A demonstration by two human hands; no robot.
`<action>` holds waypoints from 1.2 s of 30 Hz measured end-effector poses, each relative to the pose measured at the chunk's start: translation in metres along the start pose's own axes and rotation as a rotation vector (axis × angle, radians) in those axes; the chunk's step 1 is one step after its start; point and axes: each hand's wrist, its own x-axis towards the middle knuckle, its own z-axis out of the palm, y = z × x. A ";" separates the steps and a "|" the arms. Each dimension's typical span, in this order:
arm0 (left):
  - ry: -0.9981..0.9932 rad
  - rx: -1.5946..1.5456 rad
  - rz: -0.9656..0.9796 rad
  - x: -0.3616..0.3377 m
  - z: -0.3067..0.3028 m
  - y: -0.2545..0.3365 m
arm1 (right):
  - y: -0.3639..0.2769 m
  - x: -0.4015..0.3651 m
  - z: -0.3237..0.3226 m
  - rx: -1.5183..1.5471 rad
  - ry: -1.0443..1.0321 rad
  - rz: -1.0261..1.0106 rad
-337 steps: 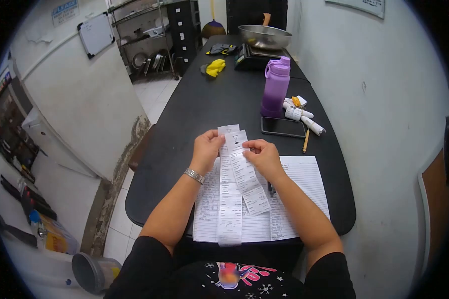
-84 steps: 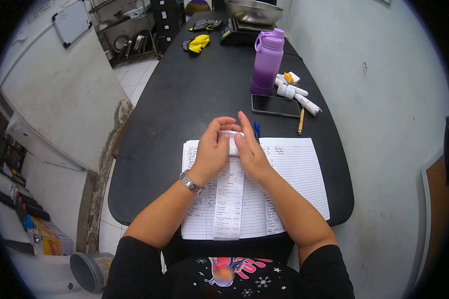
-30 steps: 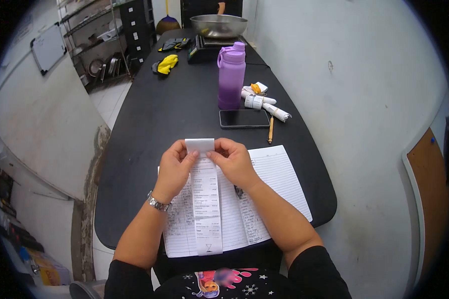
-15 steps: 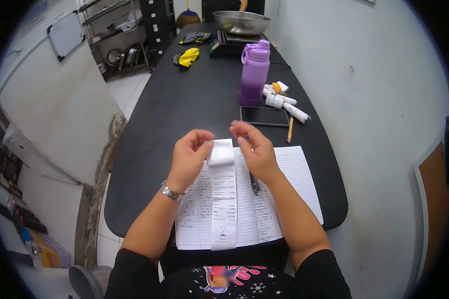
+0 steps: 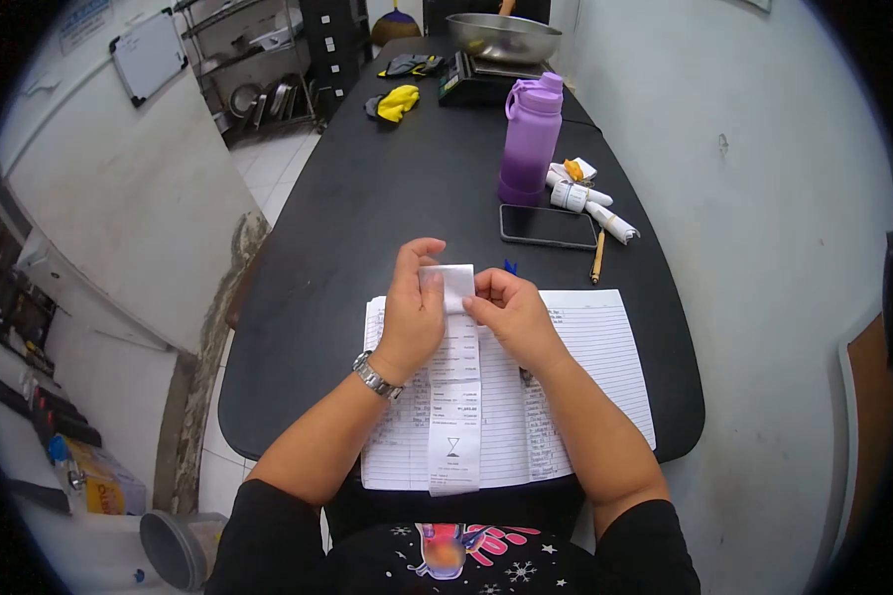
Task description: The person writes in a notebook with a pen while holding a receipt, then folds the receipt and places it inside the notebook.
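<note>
A long printed receipt [image 5: 454, 397] lies down the middle of an open lined notebook [image 5: 605, 367], its top end folded over and raised. My left hand [image 5: 412, 315] holds the left side of that end, thumb in front and index finger stretched upward. At the opposite edge, my right hand [image 5: 516, 315] pinches the paper between thumb and fingers. Handwriting covers parts of both notebook pages. A dark pen [image 5: 526, 376] is mostly hidden under my right hand, and a small blue tip [image 5: 510, 267] shows just beyond it.
Beyond the notebook on the black table [image 5: 367, 198] are a phone [image 5: 548, 226], a wooden-coloured pen [image 5: 597, 258], rolled papers [image 5: 590, 203] and a purple bottle [image 5: 531, 144]. Farther back are yellow-grey gloves [image 5: 395, 103] and a metal bowl [image 5: 506, 40] on a scale [image 5: 466, 84]. A wall [image 5: 744, 248] borders the right side.
My right hand has come down and in to pinch the receipt's right edge. My left hand has shifted further over the receipt's top. The whole view has moved slightly.
</note>
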 end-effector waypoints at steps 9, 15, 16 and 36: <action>-0.156 -0.863 -0.572 0.012 -0.012 0.006 | 0.001 0.005 -0.016 -0.200 0.241 -0.501; -0.166 -0.827 -0.567 0.012 -0.017 0.008 | -0.009 0.002 -0.021 -0.592 0.216 -0.867; -0.165 -0.789 -0.539 0.012 -0.018 0.008 | -0.009 0.002 -0.021 -0.599 0.202 -0.832; -0.033 -0.219 -0.069 0.002 -0.003 0.005 | -0.012 -0.007 0.006 -0.149 0.054 -0.038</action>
